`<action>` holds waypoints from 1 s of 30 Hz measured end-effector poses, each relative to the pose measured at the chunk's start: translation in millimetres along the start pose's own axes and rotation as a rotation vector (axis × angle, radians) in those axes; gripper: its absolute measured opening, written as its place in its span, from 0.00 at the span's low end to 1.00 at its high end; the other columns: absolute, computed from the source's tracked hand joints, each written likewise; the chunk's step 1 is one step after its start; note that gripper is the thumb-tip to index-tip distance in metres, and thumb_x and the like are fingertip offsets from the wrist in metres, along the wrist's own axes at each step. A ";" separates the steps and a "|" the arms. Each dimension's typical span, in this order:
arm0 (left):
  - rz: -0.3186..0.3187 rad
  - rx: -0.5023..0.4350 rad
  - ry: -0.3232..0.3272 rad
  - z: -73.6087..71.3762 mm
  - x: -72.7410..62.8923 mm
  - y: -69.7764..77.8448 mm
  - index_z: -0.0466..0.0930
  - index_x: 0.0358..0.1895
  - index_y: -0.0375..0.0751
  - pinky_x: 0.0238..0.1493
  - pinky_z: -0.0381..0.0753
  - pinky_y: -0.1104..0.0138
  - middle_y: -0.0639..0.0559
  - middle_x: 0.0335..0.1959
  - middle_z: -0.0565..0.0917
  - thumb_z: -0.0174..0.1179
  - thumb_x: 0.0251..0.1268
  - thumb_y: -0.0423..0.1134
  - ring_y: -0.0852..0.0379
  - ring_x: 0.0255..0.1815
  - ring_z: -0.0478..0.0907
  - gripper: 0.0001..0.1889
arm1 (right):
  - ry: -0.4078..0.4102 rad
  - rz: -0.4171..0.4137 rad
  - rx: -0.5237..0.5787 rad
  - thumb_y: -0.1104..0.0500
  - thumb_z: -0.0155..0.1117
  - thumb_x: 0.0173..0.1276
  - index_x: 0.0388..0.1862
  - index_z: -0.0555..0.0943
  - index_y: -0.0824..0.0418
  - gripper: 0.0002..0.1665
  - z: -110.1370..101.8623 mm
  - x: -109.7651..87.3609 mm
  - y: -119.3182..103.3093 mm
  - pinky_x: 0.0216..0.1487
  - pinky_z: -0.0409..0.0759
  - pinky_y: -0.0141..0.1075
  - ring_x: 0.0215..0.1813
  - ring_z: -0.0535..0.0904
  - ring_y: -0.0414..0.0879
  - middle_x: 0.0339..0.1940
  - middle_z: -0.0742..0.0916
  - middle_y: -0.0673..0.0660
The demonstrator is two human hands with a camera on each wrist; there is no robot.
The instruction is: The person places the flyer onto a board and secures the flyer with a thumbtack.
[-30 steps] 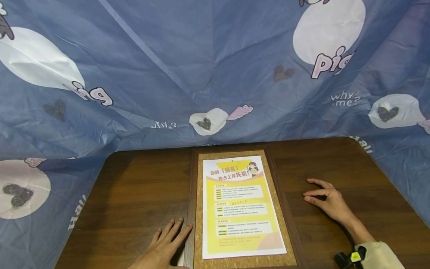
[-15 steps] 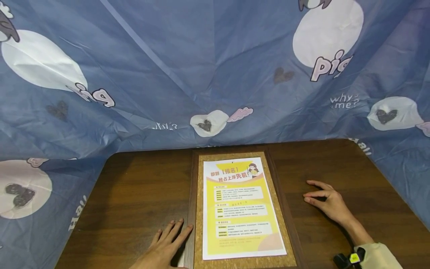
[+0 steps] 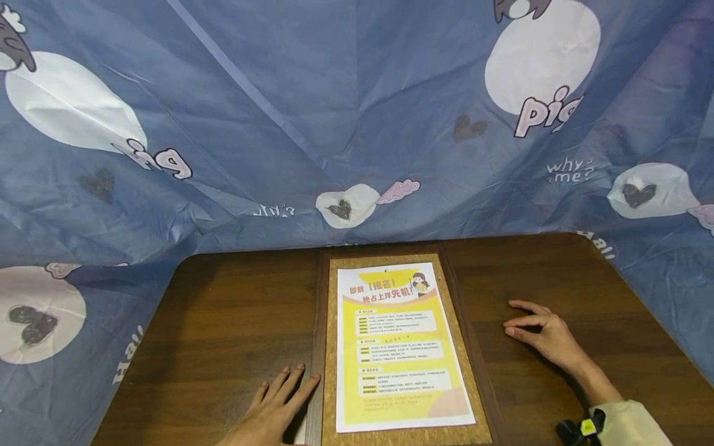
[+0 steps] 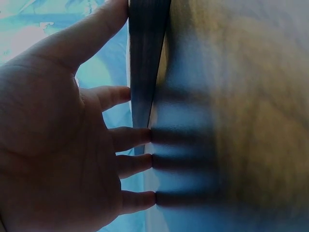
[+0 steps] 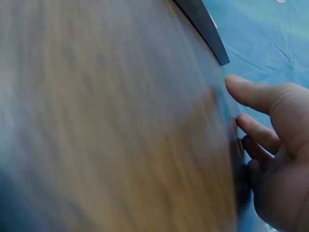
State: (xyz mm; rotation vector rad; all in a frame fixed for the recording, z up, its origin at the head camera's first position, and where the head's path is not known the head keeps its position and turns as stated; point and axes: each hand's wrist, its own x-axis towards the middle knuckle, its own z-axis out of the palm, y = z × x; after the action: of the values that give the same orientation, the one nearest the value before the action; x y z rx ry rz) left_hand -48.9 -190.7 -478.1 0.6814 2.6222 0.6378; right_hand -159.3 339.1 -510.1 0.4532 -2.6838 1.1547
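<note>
A cork board [image 3: 330,384] in a dark wooden frame lies on the brown table, with a yellow and white printed poster [image 3: 403,347] on it. My left hand [image 3: 273,406] is spread at the frame's left side, its thumb and index finger against the frame edge. In the left wrist view, the fingers of that left hand [image 4: 63,135] are straight, the other tips down on the wood. To the right of the board, my right hand [image 3: 549,337] rests on the table, thumb and fingers slightly bent and apart, holding nothing. The right wrist view shows this right hand [image 5: 287,140] side-on.
The wooden table [image 3: 234,303] has rounded far corners. Behind it hangs a blue curtain [image 3: 279,124] printed with hearts, clouds and lettering. A black strap device with a yellow label [image 3: 586,427] sits on the right wrist, beside a beige sleeve [image 3: 633,424].
The head view has tilted up slightly, so the curtain and board sit a little lower in it. Both hands stay in place, and the board and poster lie as before.
</note>
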 end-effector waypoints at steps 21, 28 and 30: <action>0.001 0.000 -0.004 0.2 0.8 -0.6 0.51 0.79 0.46 0.55 0.56 0.23 0.29 0.76 0.54 0.64 0.51 0.73 0.25 0.72 0.52 0.57 | -0.052 -0.061 0.052 0.69 0.74 0.58 0.36 0.90 0.66 0.06 -18.5 29.2 -21.7 0.43 0.76 0.20 0.49 0.76 0.24 0.46 0.87 0.64; -0.003 0.004 -0.008 -0.2 0.1 -0.7 0.51 0.79 0.46 0.55 0.56 0.24 0.29 0.76 0.54 0.64 0.50 0.73 0.25 0.72 0.52 0.58 | -0.081 -0.064 0.061 0.66 0.73 0.61 0.37 0.90 0.65 0.06 -18.4 41.6 -38.3 0.38 0.79 0.24 0.47 0.78 0.26 0.48 0.87 0.62; -0.004 0.004 -0.006 -0.3 0.0 -0.6 0.51 0.79 0.47 0.55 0.55 0.24 0.29 0.76 0.54 0.64 0.50 0.73 0.25 0.72 0.52 0.58 | -0.091 -0.065 0.061 0.65 0.73 0.61 0.38 0.90 0.65 0.06 -17.5 45.3 -43.0 0.38 0.80 0.26 0.47 0.78 0.27 0.48 0.87 0.61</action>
State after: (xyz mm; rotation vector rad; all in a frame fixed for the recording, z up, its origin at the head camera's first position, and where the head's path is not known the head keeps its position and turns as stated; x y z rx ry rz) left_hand -49.2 -191.2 -478.1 0.6776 2.6189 0.6285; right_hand -185.8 314.6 -456.2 0.6118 -2.6940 1.2286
